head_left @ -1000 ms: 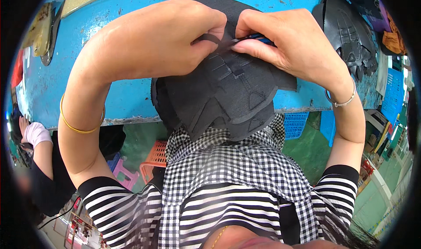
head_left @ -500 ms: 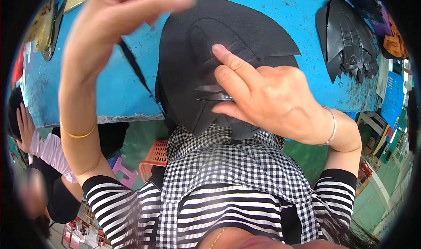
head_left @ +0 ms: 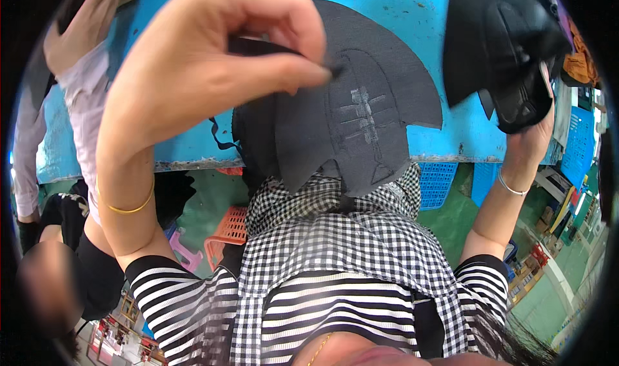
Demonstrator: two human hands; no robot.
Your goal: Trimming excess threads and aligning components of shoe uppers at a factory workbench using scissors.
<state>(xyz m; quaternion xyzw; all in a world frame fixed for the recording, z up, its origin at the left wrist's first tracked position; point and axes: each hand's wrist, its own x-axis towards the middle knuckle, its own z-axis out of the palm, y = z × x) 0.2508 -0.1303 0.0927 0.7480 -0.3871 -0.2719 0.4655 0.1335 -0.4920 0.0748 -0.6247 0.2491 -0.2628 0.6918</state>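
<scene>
My left hand [head_left: 238, 57] is raised over the table, thumb and forefinger pinched on a thin black strip [head_left: 336, 73], smeared by motion. Below it, a black leather panel [head_left: 380, 102] lies with its rough side up, showing pale ladder-like marks and a notched lower edge. It hangs over the table's near edge, above my lap, with more black material under its left side. On the right, my right hand [head_left: 535, 137] grips the lower end of a glossy black stitched leather panel [head_left: 516, 63], which is lifted and blurred. The thread snips seen earlier do not show now.
The blue table [head_left: 412, 5] has a worn near edge. A co-worker's sleeved arm [head_left: 87, 89] reaches over its left side. Under the table are an orange basket [head_left: 229, 231] and a blue crate [head_left: 438, 185]. Orange cloth [head_left: 580, 63] lies at the far right.
My right hand has left the middle panel, moved right and lifted a panel there. The middle panel now shows its rough side. My left hand has moved right and lower; the co-worker's arm has reached forward.
</scene>
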